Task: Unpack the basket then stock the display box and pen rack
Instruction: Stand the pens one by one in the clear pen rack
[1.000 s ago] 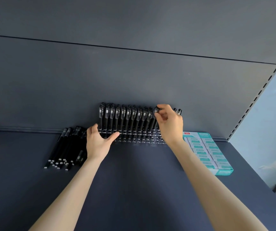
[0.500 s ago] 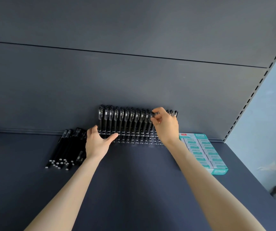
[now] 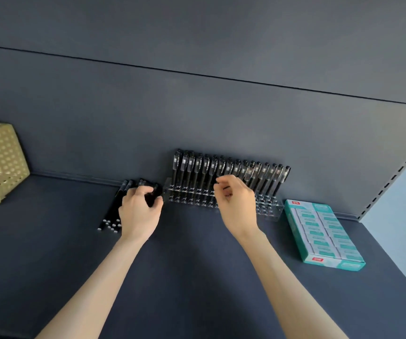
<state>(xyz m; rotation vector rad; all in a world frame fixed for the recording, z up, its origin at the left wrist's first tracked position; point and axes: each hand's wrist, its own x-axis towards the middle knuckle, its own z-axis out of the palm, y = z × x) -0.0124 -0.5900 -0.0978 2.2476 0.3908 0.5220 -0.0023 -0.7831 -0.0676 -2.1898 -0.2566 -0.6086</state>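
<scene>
The left hand [image 3: 139, 211] closes on loose black pens [image 3: 113, 214] left of the clear pen rack [image 3: 268, 206]; the right hand [image 3: 237, 204] hangs loosely curled before it, seemingly empty.

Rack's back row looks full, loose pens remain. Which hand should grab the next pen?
Left. The left hand already rests on the loose pens; the right hand is in front of the rack, apart from them.

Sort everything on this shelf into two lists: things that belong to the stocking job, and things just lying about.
Job:
- perforated yellow plastic basket
- clear acrylic pen rack
- black pens standing in the rack
- loose pile of black pens
- teal cardboard display box of erasers

Lying about:
- nothing visible
</scene>
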